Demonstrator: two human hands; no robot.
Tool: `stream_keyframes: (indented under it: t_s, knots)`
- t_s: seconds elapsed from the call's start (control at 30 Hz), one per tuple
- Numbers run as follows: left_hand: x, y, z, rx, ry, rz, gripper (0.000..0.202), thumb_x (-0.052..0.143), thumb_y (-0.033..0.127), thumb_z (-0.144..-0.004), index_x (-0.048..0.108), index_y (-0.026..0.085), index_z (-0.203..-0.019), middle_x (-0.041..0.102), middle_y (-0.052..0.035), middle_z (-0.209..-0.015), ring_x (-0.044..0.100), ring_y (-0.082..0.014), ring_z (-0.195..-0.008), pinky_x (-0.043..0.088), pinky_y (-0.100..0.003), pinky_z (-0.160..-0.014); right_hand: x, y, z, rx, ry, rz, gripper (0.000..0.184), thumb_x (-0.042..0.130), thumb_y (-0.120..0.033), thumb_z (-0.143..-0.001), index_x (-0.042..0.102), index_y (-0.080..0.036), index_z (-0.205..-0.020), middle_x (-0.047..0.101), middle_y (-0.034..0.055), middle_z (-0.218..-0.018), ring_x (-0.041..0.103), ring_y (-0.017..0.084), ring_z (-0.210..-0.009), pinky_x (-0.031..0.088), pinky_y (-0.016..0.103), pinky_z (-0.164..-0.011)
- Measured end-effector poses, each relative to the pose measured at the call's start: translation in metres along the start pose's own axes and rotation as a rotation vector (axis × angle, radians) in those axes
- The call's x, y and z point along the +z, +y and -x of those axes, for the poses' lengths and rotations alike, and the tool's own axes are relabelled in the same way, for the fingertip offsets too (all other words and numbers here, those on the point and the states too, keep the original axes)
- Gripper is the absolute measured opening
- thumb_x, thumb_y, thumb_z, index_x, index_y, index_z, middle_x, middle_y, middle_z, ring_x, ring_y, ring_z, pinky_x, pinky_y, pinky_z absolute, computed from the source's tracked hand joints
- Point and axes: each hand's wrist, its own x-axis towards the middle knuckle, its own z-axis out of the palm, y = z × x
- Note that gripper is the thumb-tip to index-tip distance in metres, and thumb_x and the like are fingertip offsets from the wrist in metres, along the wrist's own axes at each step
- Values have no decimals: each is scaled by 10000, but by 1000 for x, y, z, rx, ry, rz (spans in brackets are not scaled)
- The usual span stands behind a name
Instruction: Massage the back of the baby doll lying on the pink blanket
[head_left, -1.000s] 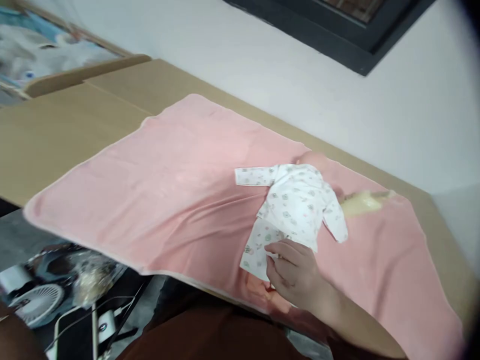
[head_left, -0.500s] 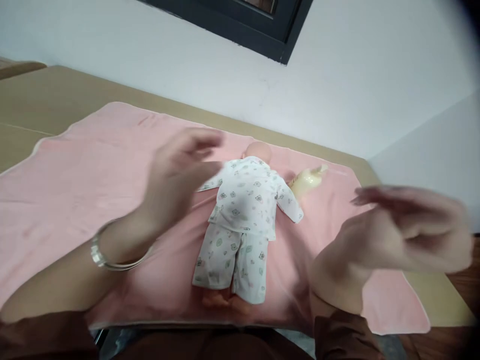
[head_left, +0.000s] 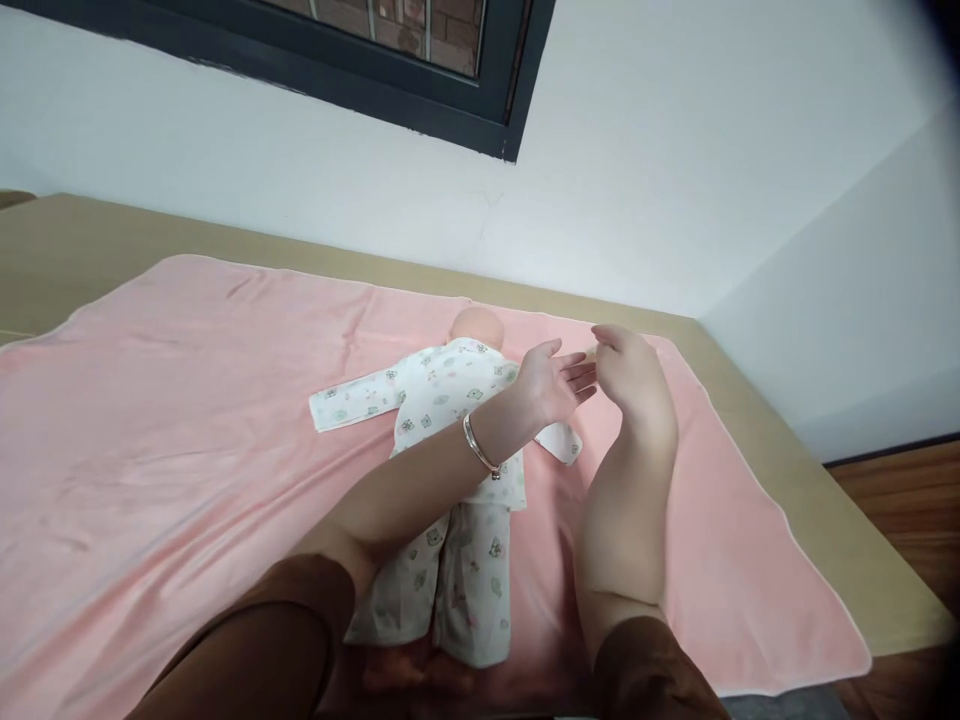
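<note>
A baby doll in white patterned pyjamas (head_left: 450, 395) lies with its head away from me. My left hand (head_left: 553, 386) reaches across it, palm turned up, fingers stretched out and nothing visible in the palm. Close beside its fingertips is my right hand (head_left: 628, 368), bent at the wrist over the spot where the cream-coloured pump bottle stood; its fingers are mostly hidden. Only a small pale piece of the pump bottle (head_left: 591, 354) shows between the hands. Whether the right hand touches it, I cannot tell.
A pink blanket (head_left: 225, 420) is spread under the doll on a tan table (head_left: 832, 510). White walls (head_left: 615, 180) rise behind and to the right, with a dark window frame (head_left: 450, 105) above. Wooden floor (head_left: 892, 510) shows at the right.
Both hands, apart on either side of the doll before, have come together at the bottle. My left hand has crossed over the doll to the right; the view has shifted somewhat.
</note>
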Motion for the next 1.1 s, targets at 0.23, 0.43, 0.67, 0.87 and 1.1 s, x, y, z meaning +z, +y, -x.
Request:
stream_keyframes:
  t_s: [0.23, 0.43, 0.67, 0.87, 1.1]
  knots:
    - [-12, 16, 28, -23, -9, -52, 338, 446, 352, -934, 615, 120, -1114, 693, -163, -1033, 706, -262, -969, 574, -370, -844, 10, -16, 3, 83, -22, 212, 491, 381, -148, -885, 544, -105, -1346, 724, 192, -1022, 676, 335, -974, 494, 411, -798]
    - [-26, 32, 86, -41, 44, -203, 341, 503, 349, -916, 661, 133, -1126, 667, -180, -1223, 619, -271, -1232, 501, -364, -1021, 22, -22, 6, -87, 69, 244, 402, 359, -205, -926, 631, -95, -1200, 693, 222, -1147, 613, 360, -1134, 465, 501, -942]
    - [-28, 63, 155, 77, -107, -179, 520, 296, 469, -1008, 622, 167, -1278, 683, -132, -1249, 599, -281, -1262, 430, -443, -1128, 58, -88, 84, -691, -87, -84, 535, 309, -413, -1034, 333, -217, -1532, 373, 129, -1590, 271, 310, -1509, 218, 638, -1202]
    - [-34, 83, 179, 165, -121, -233, 598, 305, 603, -992, 582, 223, -1360, 643, -97, -1352, 476, -254, -1408, 329, -438, -1204, 74, -111, 144, -1035, -29, -39, 931, 425, -646, -940, 113, -44, -1578, 241, 261, -1615, 65, 430, -1529, 201, 698, -1189]
    - [-23, 33, 169, 125, 246, -579, 451, 351, 476, -989, 651, 337, -1295, 706, -72, -1235, 499, -171, -1387, 524, -355, -1050, 55, -103, 139, -1118, -21, -73, 755, 270, -576, -1010, 102, -143, -1605, 290, 204, -1613, 91, 397, -1534, 147, 697, -1205]
